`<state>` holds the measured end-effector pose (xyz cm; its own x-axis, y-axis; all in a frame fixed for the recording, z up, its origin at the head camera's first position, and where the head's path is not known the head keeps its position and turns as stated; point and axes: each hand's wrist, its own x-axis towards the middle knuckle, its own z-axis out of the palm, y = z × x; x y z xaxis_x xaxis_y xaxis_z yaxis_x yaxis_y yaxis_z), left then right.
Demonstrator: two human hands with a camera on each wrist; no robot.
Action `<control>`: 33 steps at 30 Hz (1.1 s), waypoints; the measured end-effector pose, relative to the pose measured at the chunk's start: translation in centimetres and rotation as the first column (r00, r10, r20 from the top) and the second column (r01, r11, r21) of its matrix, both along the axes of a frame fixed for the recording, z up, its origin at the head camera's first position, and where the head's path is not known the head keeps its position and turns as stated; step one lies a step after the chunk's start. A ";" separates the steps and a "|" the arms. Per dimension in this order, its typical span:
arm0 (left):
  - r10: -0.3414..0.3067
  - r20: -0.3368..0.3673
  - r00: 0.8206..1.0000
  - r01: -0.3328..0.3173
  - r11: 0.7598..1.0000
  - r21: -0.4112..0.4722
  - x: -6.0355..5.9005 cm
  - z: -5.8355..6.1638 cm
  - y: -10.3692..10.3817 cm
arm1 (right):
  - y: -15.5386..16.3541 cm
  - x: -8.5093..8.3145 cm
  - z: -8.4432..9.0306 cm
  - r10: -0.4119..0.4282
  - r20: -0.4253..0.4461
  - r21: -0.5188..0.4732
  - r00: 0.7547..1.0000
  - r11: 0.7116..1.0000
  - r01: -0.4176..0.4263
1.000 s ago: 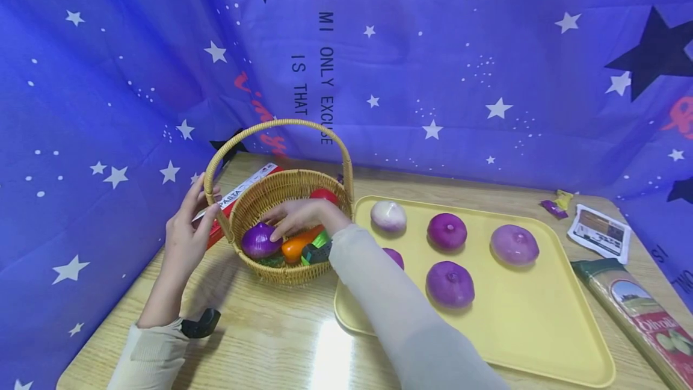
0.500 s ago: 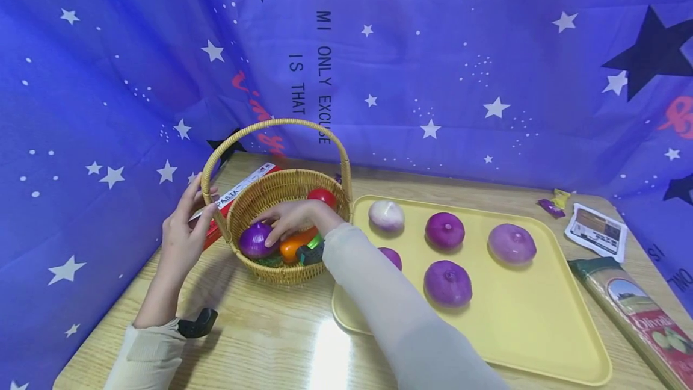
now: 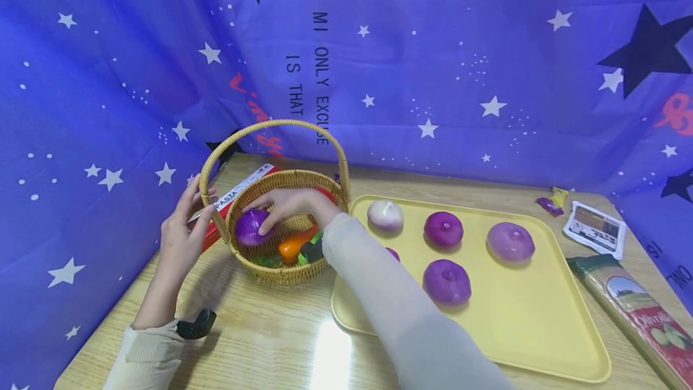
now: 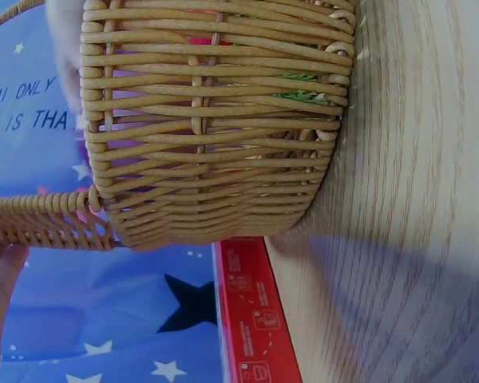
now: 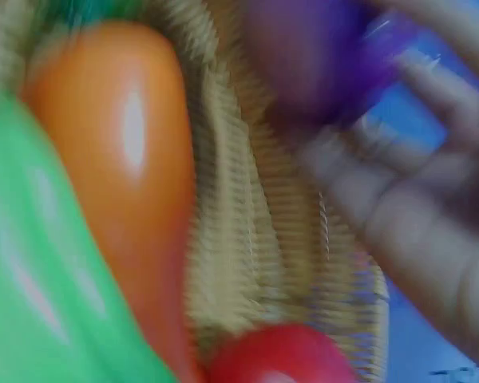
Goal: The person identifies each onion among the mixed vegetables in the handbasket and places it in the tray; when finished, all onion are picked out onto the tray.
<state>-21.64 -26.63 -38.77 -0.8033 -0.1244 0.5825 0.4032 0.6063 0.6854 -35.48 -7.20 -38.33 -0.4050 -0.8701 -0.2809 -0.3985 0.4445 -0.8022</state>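
In the head view, my right hand [image 3: 287,204] reaches into the wicker basket [image 3: 295,274] and grips a glossy purple onion [image 3: 251,227] at the basket's left side. Thumb and fingers hold the onion in the right wrist view too, where it is blurred. My left hand [image 3: 183,239] holds the left foot of the basket's arched handle [image 3: 203,185] between thumb and fingers. An orange carrot-like vegetable [image 5: 116,152] lies in the basket beside a bright green one [image 5: 48,263]. A round red vegetable [image 5: 283,359] shows partly, its kind unclear.
Right of the basket lies a yellow tray [image 3: 520,330] bearing several purple onions and a whitish one [image 3: 385,215]. A red pasta box [image 3: 211,235] lies behind the basket's left. Packets, including an Olivoila bag [image 3: 644,324], lie at the right. A blue starry cloth surrounds the table.
The right hand has raised the purple onion a little within the basket, showing more green beneath it. The left hand stays on the handle. The view has shifted very slightly.
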 end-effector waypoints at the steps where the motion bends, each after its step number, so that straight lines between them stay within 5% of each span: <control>1: -0.001 0.001 1.000 0.001 1.000 0.001 0.0 0.0 0.0 | 0.1 -0.1 0.5 -0.005 -0.018 0.001 1.000 1.000 0.005; 9: 0.008 0.020 1.000 -0.008 1.000 0.012 0.3 0.1 0.0 | 1.9 -0.3 3.9 -0.012 -0.172 0.003 0.985 1.000 0.013; 18: 0.004 0.027 1.000 -0.005 1.000 0.026 0.3 0.3 0.2 | 4.4 -0.2 5.6 -0.011 -0.302 -0.004 0.953 1.000 0.010; 25: 0.017 0.043 0.999 -0.019 0.999 0.038 0.3 0.3 0.4 | 7.1 1.0 7.2 -0.027 -0.284 -0.079 0.958 0.997 0.005; 33: 0.018 0.022 1.000 -0.018 0.999 0.029 0.3 0.3 0.6 | 10.9 3.1 9.2 -0.091 -0.400 -0.107 0.912 0.993 0.052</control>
<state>-21.30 -26.05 -38.45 -0.8131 -0.1555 0.5609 0.3771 0.5933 0.7112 -32.33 3.73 -29.17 -0.5286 -0.8489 -0.0002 -0.6670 0.4155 -0.6184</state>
